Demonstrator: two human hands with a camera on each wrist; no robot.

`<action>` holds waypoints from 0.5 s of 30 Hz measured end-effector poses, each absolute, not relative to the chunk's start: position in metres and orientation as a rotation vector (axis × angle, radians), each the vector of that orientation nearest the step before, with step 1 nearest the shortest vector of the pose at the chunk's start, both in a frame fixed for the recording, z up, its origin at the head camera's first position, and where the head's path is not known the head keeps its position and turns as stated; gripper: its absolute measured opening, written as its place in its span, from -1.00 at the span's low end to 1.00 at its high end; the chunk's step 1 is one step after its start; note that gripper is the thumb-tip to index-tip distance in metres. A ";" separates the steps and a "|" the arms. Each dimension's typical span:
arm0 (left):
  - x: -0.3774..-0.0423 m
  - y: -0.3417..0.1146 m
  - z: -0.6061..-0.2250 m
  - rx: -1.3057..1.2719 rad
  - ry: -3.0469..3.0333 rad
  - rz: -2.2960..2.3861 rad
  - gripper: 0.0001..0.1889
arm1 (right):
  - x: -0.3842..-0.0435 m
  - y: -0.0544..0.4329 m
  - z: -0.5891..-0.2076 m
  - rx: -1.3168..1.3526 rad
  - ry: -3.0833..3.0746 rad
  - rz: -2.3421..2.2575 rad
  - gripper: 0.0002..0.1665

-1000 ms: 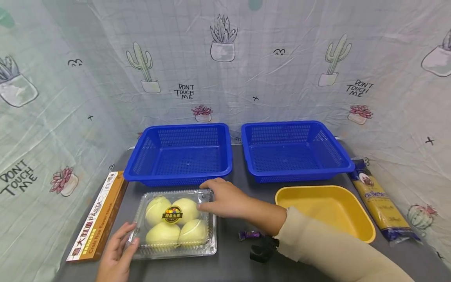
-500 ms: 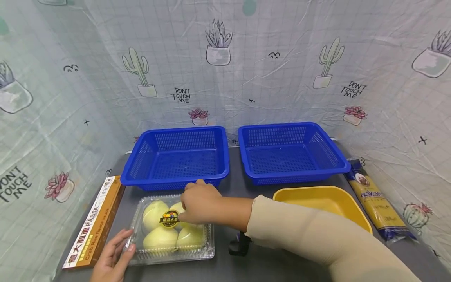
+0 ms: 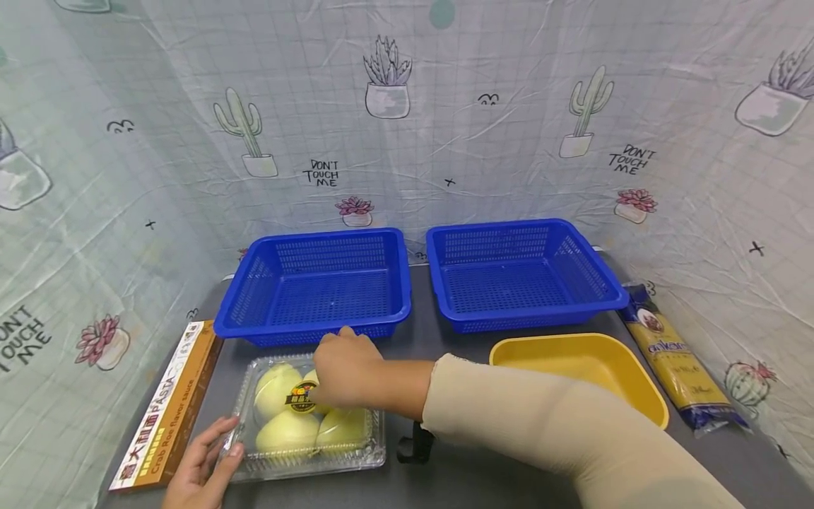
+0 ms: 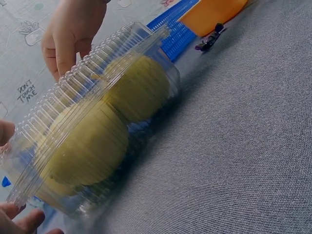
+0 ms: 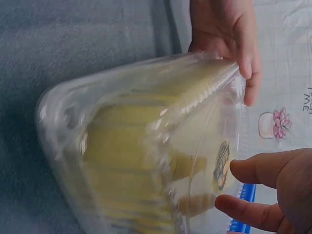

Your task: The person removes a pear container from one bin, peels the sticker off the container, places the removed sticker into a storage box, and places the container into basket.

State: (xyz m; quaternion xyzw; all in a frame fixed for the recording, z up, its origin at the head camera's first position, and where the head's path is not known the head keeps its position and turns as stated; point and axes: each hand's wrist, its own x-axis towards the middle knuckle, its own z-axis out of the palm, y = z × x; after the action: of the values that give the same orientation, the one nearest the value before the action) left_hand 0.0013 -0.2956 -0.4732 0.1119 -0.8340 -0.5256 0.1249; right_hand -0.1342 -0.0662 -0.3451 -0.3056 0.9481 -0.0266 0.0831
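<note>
A clear plastic clamshell box [image 3: 305, 463] of several round, pale yellow-green fruits [image 3: 287, 433] lies at the front left of the table. On its lid is a black and gold label [image 3: 300, 397]. My left hand [image 3: 206, 466] holds the box's left side, thumb toward the front; the right wrist view shows that hand [image 5: 226, 34] at the far end. Over the lid reaches my right hand [image 3: 350, 371], hiding part of the label and fruit. Seen from the right wrist, its thumb and finger [image 5: 248, 209] are apart, with tips at the lid beside the label.
Two blue baskets [image 3: 311, 332] [image 3: 534, 318] stand along the back. At right are a yellow tub [image 3: 572, 339] and a pasta bag [image 3: 680, 360]; a pasta box [image 3: 168, 406] lies at left. A small purple wrapped piece [image 4: 209, 40] shows in the left wrist view.
My right hand has moved left from the box's back right corner to over the lid near the label. My left hand stays at the left side. The head view has shifted slightly.
</note>
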 end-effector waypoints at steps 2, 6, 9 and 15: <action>0.001 -0.294 -0.474 0.309 -2.397 -1.528 -0.58 | -0.133 -0.068 -0.346 -0.909 2.834 -0.084 -0.50; 0.001 -0.292 -0.475 0.324 -2.358 -1.533 -0.59 | -0.130 -0.069 -0.347 -0.900 2.844 -0.110 -0.50; 0.000 -0.292 -0.475 0.328 -2.346 -1.529 -0.60 | -0.131 -0.068 -0.348 -0.898 2.859 -0.184 -0.54; -0.001 -0.291 -0.475 0.336 -2.342 -1.527 -0.59 | -0.133 -0.069 -0.356 -0.968 2.883 -0.320 -0.63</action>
State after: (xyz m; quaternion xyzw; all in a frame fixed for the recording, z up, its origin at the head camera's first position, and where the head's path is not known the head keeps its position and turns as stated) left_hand -0.0006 -0.2915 -0.4750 0.1177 -0.8207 -0.5350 0.1622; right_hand -0.1328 -0.0691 -0.3557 -0.3162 0.9420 -0.1046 0.0417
